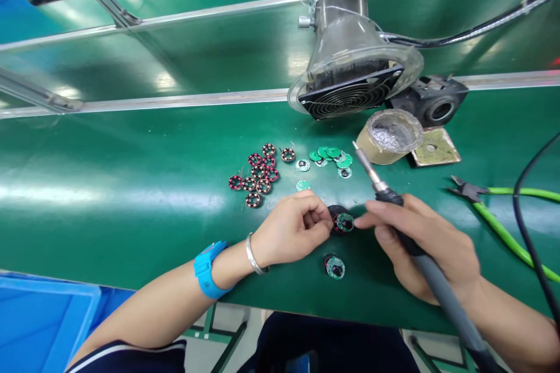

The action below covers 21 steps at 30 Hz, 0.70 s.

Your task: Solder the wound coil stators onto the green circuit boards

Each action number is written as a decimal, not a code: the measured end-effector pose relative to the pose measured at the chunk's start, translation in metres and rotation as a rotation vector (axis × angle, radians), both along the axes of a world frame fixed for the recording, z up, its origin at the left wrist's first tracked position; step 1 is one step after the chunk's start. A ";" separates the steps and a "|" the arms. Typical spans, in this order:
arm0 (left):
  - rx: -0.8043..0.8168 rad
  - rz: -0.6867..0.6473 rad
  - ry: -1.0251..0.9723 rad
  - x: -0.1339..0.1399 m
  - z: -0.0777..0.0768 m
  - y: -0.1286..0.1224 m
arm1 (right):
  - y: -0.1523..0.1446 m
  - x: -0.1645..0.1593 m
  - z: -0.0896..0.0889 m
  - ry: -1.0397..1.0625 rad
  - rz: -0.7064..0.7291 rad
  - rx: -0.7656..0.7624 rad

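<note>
A small round green circuit board (345, 222) sits on a wound coil ring over a dark round base, near the table's middle. At its left edge my left hand (294, 226) is closed, thumb and fingertips pinched against the assembly. My right hand (431, 245) grips a soldering iron (387, 192), its bare tip pointing up and away to the left. The right index fingertip reaches the board's right edge; whether it touches is hard to tell. Closer to me lies a second board-and-coil assembly (335, 267). Loose green circuit boards (329, 154) are grouped beyond my hands.
Several copper-wound coil rings (258, 172) lie left of the boards. Behind the iron stand a tub with silvery contents (389, 135), a sponge tray (435, 147) and a dark iron stand (437, 104). A fume extractor (350, 70) hangs overhead. Green-handled cutters (494, 215) lie right, beside a black cable (522, 215).
</note>
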<state>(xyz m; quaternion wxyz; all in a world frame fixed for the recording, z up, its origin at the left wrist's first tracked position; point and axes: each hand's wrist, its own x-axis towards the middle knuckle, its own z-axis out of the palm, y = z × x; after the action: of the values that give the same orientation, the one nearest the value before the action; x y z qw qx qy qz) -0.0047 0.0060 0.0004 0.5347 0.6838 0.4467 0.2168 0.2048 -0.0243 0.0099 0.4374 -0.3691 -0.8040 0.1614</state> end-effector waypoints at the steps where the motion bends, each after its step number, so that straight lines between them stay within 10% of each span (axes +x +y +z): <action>1: -0.001 0.002 0.000 0.000 0.000 0.000 | -0.001 0.002 0.004 0.014 -0.015 -0.001; 21: 0.047 0.020 -0.008 0.001 -0.004 -0.002 | -0.012 0.008 0.028 0.060 0.018 -0.164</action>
<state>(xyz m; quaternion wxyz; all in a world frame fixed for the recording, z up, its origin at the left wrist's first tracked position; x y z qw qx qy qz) -0.0039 0.0044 -0.0035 0.5183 0.6907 0.4460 0.2352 0.2124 -0.0368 0.0383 0.4282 -0.3913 -0.7779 0.2416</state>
